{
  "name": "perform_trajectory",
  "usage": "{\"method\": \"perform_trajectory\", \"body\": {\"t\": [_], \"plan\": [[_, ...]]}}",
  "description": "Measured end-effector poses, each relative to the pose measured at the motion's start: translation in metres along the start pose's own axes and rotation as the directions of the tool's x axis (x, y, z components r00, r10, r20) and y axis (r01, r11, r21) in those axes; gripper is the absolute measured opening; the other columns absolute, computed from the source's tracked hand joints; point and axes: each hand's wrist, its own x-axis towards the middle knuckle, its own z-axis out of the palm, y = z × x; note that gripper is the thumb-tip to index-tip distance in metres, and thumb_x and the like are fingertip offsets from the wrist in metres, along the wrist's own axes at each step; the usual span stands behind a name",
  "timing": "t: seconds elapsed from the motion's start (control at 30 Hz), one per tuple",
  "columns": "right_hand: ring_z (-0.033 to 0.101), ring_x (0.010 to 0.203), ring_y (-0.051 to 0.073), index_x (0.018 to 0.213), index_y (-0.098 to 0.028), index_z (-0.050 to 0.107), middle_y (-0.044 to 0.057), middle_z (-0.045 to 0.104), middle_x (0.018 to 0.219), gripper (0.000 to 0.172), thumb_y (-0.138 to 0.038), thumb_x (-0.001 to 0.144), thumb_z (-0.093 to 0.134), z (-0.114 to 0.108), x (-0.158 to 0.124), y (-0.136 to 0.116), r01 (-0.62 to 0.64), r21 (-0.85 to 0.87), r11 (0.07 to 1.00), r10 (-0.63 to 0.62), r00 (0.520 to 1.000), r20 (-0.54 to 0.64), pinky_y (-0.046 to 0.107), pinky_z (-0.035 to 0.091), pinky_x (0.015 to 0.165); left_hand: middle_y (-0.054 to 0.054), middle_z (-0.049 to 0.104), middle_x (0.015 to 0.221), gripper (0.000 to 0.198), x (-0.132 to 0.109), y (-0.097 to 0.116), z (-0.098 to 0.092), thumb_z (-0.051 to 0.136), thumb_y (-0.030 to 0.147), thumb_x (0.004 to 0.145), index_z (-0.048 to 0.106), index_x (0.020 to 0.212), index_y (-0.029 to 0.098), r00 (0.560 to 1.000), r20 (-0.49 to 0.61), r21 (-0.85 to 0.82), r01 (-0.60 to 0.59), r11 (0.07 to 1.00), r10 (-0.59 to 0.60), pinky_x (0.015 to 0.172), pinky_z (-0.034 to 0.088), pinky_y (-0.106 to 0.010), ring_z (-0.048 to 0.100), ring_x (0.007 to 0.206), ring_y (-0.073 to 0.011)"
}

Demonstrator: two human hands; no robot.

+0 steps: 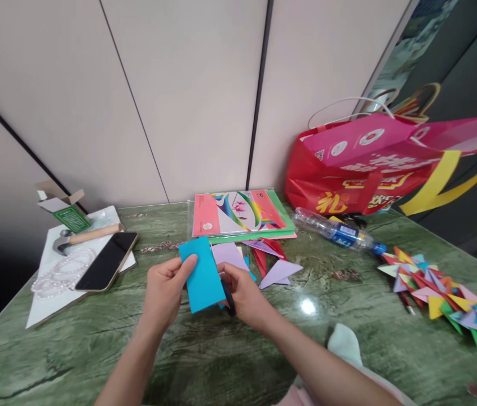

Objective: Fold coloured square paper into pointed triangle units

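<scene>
A rectangle of blue paper (202, 276) is pinched in my left hand (164, 287), thumb on its face near the left edge. My right hand (241, 290) is at the paper's right edge, closed around scissors (230, 301) whose black handle shows below the fingers. The blades are hidden behind the paper. Just beyond my hands lie folded purple paper pieces (281, 273) and red folded paper (260, 260) on the green table.
Behind the pieces lies a pack of coloured paper (238, 214). A plastic bottle (335, 231), red bag (361, 169) and colourful folded-paper pieces (454, 299) are on the right. To the left are a phone (107, 262), hammer (88, 235), beaded strands (67, 270) and small box (69, 214).
</scene>
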Motion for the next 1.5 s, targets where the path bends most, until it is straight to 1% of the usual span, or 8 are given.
{"method": "perform_trajectory", "body": {"t": [0.17,0.3,0.57,0.7,0.83,1.07,1.27,1.5], "plan": [[0.042,0.053,0.008,0.074,-0.018,0.052,-0.007,0.047,0.055,0.036,-0.026,0.050,0.077,0.0012,0.0010,0.0046,-0.024,-0.005,1.000,0.024,0.999,-0.039,0.019,0.034,0.048,0.003,0.049,0.044,0.033,-0.0012,0.0018,-0.0002,0.068,0.043,0.063,0.057,0.052,0.014,0.999,-0.002,0.011,0.044,0.999,-0.044,0.038,0.035,-0.021,0.043,0.040,-0.0096],[0.043,0.053,0.010,0.073,-0.018,0.053,-0.007,0.046,0.053,0.036,-0.027,0.048,0.078,0.0031,0.0013,0.0028,-0.038,-0.024,0.999,0.036,0.997,-0.064,0.021,0.037,0.050,0.004,0.045,0.041,0.036,-0.0011,0.0010,0.0002,0.069,0.045,0.062,0.056,0.049,0.014,0.997,-0.030,0.012,0.068,0.998,-0.067,0.036,0.033,-0.020,0.040,0.038,-0.0084],[0.042,0.050,0.009,0.068,-0.018,0.051,-0.008,0.044,0.050,0.033,-0.028,0.050,0.077,0.0040,0.0023,0.0010,-0.081,-0.002,0.997,0.081,0.992,-0.094,0.021,0.036,0.049,0.003,0.047,0.042,0.037,0.0008,-0.0039,-0.0026,0.067,0.046,0.063,0.055,0.048,0.015,0.994,-0.018,0.025,0.107,0.994,-0.107,0.037,0.033,-0.021,0.043,0.041,-0.0105],[0.041,0.054,0.009,0.071,-0.018,0.050,-0.007,0.047,0.057,0.032,-0.026,0.053,0.076,0.0042,0.0027,-0.0037,-0.073,0.008,0.997,0.073,0.996,-0.055,0.022,0.037,0.055,0.003,0.045,0.042,0.037,0.0020,-0.0059,-0.0036,0.067,0.044,0.064,0.053,0.046,0.015,0.993,-0.025,0.030,0.114,0.993,-0.113,0.037,0.033,-0.021,0.043,0.041,-0.0105],[0.039,0.055,0.008,0.071,-0.019,0.048,-0.007,0.046,0.058,0.034,-0.025,0.052,0.076,0.0030,0.0037,-0.0046,-0.094,0.061,0.994,0.095,0.995,-0.010,0.021,0.036,0.055,0.002,0.046,0.042,0.036,0.0022,-0.0069,-0.0034,0.067,0.044,0.064,0.054,0.047,0.015,0.990,-0.026,0.038,0.136,0.990,-0.135,0.037,0.034,-0.020,0.043,0.041,-0.0103],[0.035,0.053,0.008,0.071,-0.019,0.048,-0.008,0.042,0.056,0.035,-0.026,0.052,0.076,0.0001,0.0034,0.0009,-0.108,0.060,0.992,0.109,0.994,-0.026,0.021,0.032,0.052,0.001,0.050,0.045,0.035,0.0005,-0.0057,-0.0008,0.067,0.045,0.063,0.057,0.050,0.014,0.987,-0.008,0.034,0.158,0.987,-0.158,0.038,0.035,-0.020,0.042,0.041,-0.0099],[0.034,0.051,0.008,0.068,-0.019,0.047,-0.008,0.042,0.054,0.038,-0.029,0.049,0.078,0.0009,0.0029,-0.0012,-0.100,0.035,0.994,0.102,0.994,-0.047,0.021,0.035,0.052,0.001,0.050,0.045,0.033,-0.0011,-0.0041,0.0008,0.067,0.044,0.063,0.059,0.052,0.014,0.986,-0.004,0.005,0.165,0.986,-0.165,0.039,0.037,-0.021,0.044,0.042,-0.0108],[0.036,0.051,0.008,0.067,-0.018,0.050,-0.008,0.042,0.051,0.039,-0.031,0.046,0.080,0.0022,0.0028,-0.0023,-0.112,0.034,0.993,0.114,0.991,-0.076,0.023,0.038,0.054,0.001,0.052,0.047,0.033,-0.0019,-0.0046,0.0015,0.069,0.045,0.062,0.061,0.054,0.014,0.978,0.012,-0.057,0.206,0.977,-0.206,0.042,0.041,-0.023,0.045,0.043,-0.0106]]}}
